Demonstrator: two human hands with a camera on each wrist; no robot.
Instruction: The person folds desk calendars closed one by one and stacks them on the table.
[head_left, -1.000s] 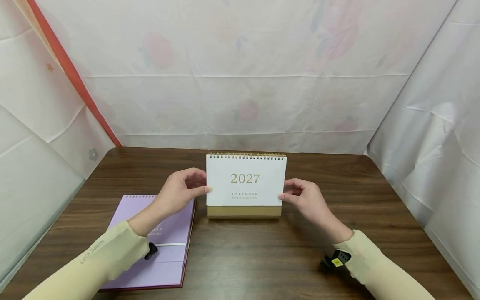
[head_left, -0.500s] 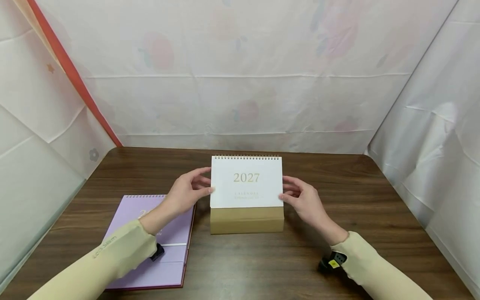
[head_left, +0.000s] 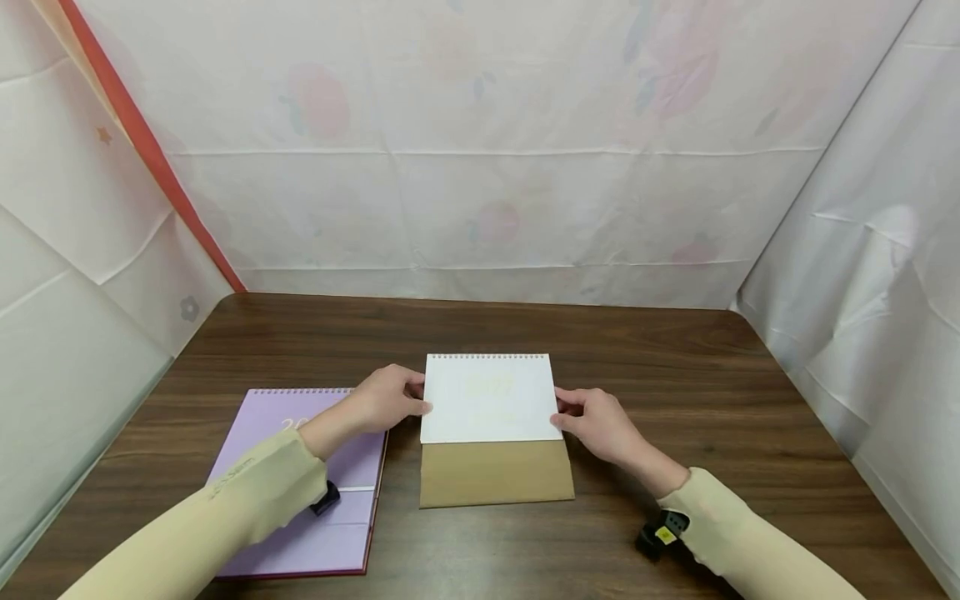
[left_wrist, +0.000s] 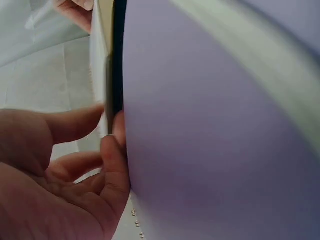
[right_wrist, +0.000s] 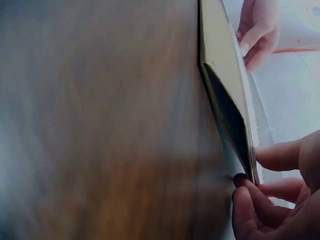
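Note:
A small spiral-bound desk calendar (head_left: 487, 408) with white pages and a gold-brown stand lies tilted low over the table's middle, its wire binding at the far edge. My left hand (head_left: 393, 400) pinches its left edge, thumb on the white pages and fingers behind. At the opposite edge, my right hand (head_left: 600, 423) pinches it the same way. The right wrist view shows the stand (right_wrist: 222, 55) folded to a narrow gap, with the right thumb (right_wrist: 280, 156) against the pages. In the left wrist view the left fingers (left_wrist: 112, 165) curl behind the calendar's side.
A larger purple calendar (head_left: 348, 533) with a dark red backing lies flat on the left, partly under the left forearm. The brown wooden table (head_left: 660, 350) ends at pale cloth curtains (head_left: 480, 208) behind and at both sides.
The calendar has gone from standing upright to leaning back nearly flat, its top edge lower and its gold-brown stand showing more toward the front. Both hands have come down with it.

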